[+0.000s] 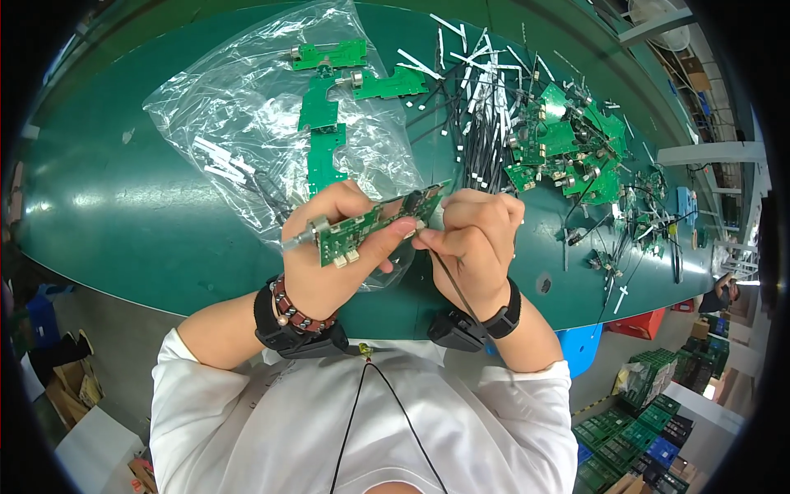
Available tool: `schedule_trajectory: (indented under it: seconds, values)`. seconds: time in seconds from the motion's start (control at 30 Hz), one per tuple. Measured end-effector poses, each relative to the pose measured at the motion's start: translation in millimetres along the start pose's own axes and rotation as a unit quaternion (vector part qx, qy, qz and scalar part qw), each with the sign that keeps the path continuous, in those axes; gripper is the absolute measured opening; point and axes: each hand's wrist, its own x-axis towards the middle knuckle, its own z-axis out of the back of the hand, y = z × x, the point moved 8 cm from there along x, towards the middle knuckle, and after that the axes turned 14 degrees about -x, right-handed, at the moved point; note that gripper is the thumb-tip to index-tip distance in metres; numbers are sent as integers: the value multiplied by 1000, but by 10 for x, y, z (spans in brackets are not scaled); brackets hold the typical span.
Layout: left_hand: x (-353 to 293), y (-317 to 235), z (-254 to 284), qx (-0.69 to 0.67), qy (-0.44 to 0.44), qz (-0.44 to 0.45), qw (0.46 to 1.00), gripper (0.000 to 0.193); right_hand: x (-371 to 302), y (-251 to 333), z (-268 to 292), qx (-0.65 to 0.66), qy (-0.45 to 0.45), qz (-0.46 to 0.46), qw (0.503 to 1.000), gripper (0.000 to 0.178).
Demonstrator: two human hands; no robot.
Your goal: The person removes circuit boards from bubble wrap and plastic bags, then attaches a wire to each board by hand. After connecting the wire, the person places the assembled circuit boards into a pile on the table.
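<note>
My left hand (pixel 329 255) grips a green circuit board (pixel 362 231) above the near part of the table, thumb across its face. White connectors sit along the board's lower edge, and a round metal knob part juts from its left end. At the board's right end, my right hand (pixel 473 243) pinches a thin dark cable (pixel 451 276) close to the edge. The cable trails down past my right wrist. My fingers hide the cable's tip, so I cannot tell whether it is seated in a connector.
Several green boards (pixel 319 103) lie on a clear plastic bag (pixel 239 107) at the back left. A bundle of black cables with white ends (pixel 485 123) lies at the back middle. Heaped boards (pixel 576 144) cover the right side of the green table (pixel 90 206).
</note>
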Motion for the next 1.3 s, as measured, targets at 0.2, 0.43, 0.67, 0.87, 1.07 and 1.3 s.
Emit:
schedule_trajectory:
  seconds: [0.2,0.43,0.67,0.87,1.07,1.3]
  values:
    - [-37,-17,41,39,6,26,999,23,5,-13,-27,46,13,-8,999,27]
    - [-46,-71,-3,72,34,-34,996,24,-1,-31,-46,53,29,-29,998,21]
    - [-19,0,-29,72,35,17,997,20,-21,-59,-41,55,55,-17,997,27]
    - [50,97,-159,-71,42,108,991,17,92,-449,-110,368,16,-205,907,14]
    - [191,-31,-225,176,252,75,949,21,279,-1367,486,289,-31,-344,893,9]
    - [724,-381,138,612,154,-177,755,29,-11,-3039,1004,106,55,-453,883,13]
